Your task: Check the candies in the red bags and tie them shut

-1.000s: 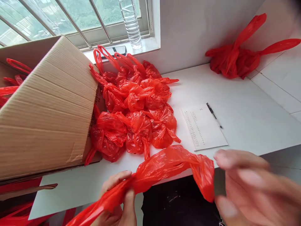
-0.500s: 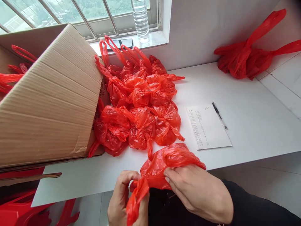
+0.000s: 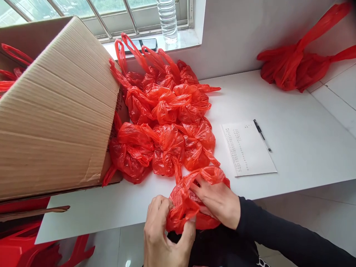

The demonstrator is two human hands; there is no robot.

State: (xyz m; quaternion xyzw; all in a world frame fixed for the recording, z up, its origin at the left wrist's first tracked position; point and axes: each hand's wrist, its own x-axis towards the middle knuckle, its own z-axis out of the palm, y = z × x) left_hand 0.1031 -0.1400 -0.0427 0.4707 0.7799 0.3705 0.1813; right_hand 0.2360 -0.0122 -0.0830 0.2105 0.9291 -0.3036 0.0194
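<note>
A crumpled red plastic bag point(image 3: 185, 204) sits at the near edge of the white table point(image 3: 292, 122), bunched into a ball. My left hand point(image 3: 162, 237) pinches its lower left part with thumb and fingers closed. My right hand point(image 3: 218, 200) presses on the bag's right side, fingers curled into the plastic. Just behind lies a pile of several knotted red bags point(image 3: 164, 115).
A big cardboard box point(image 3: 55, 115) lies tipped on the left with red bags inside. A printed sheet point(image 3: 247, 148) and a black pen point(image 3: 261, 134) lie right of the pile. More red bags point(image 3: 294, 63) rest at the far right. A water bottle point(image 3: 167, 20) and a phone point(image 3: 141, 44) stand on the window sill.
The long stretched bag has been gathered into a tight ball. My right hand came in from the right onto it, and my left hand moved up to grip its lower end.
</note>
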